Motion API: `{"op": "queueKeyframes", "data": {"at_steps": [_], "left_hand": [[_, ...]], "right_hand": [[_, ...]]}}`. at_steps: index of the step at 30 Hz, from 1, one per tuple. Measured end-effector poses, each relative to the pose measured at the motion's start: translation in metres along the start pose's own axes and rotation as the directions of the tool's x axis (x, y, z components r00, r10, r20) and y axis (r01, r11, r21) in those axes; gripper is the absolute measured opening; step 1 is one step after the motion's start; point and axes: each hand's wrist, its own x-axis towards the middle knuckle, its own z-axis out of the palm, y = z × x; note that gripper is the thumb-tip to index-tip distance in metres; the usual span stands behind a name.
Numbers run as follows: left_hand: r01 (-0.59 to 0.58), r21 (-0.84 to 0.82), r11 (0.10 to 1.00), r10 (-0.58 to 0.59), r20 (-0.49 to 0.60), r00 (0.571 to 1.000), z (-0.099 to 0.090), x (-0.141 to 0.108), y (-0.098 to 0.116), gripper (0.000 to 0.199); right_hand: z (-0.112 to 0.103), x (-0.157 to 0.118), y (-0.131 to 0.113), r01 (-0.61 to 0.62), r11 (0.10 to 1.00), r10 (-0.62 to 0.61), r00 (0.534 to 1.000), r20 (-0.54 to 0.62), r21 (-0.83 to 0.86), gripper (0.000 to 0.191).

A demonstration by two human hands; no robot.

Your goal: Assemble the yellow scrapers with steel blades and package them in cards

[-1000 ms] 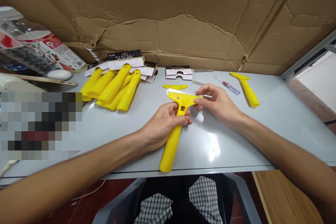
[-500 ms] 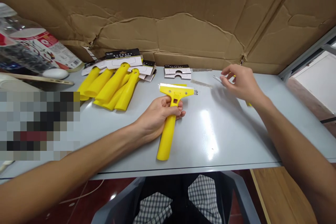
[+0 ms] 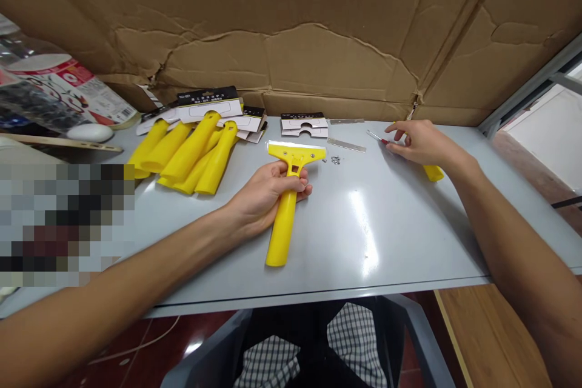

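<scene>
Since the earlier view, my right hand (image 3: 421,142) has moved out along the desk (image 3: 400,236), well apart from my left hand (image 3: 273,194), and now sits at the red grip of a small screwdriver (image 3: 375,136); I can't tell whether it has hold of it. Flattened cardboard (image 3: 282,30) stands behind the desk. Clocking from the yellow plastic scraper (image 3: 284,218) clamped in my left hand, its bladed head pointing to 12, a heap of yellow scraper handles (image 3: 191,160) lies at 9. A second yellow scraper (image 3: 433,173) shows under my right hand at 3. Card backings (image 3: 304,126) sit at 12. A steel strip (image 3: 346,145) and a few tiny screws (image 3: 335,160) lie at 2, with the screwdriver beyond them.
</scene>
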Motion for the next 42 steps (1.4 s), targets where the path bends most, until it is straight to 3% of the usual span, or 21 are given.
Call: {"op": "queueKeyframes", "data": {"at_steps": [6,25,31,35,42], "left_hand": [[0.006,-0.011,1.000,-0.006,-0.004,1.000,-0.001,0.000,0.000,0.031],[0.014,0.000,1.000,-0.014,0.005,1.000,0.001,-0.002,-0.003,0.030],[-0.002,-0.002,1.000,0.002,-0.021,1.000,0.004,-0.005,-0.005,0.031],[-0.003,0.006,1.000,0.004,-0.023,1.000,0.005,-0.005,-0.006,0.030],[-0.025,0.063,0.998,0.024,0.003,1.000,0.004,-0.006,-0.009,0.030]], "right_hand": [[0.006,0.000,-0.011,0.001,1.000,-0.001,0.998,0.062,-0.007,0.038],[0.007,-0.001,-0.014,0.038,0.999,-0.039,0.998,0.040,0.032,0.019],[0.004,-0.008,-0.033,0.164,0.980,-0.152,0.983,-0.108,0.116,0.013],[0.007,-0.016,-0.057,0.342,0.931,-0.309,0.924,-0.223,0.127,0.016],[0.021,-0.029,-0.087,0.477,0.868,-0.441,0.869,-0.225,0.137,0.023]]}}
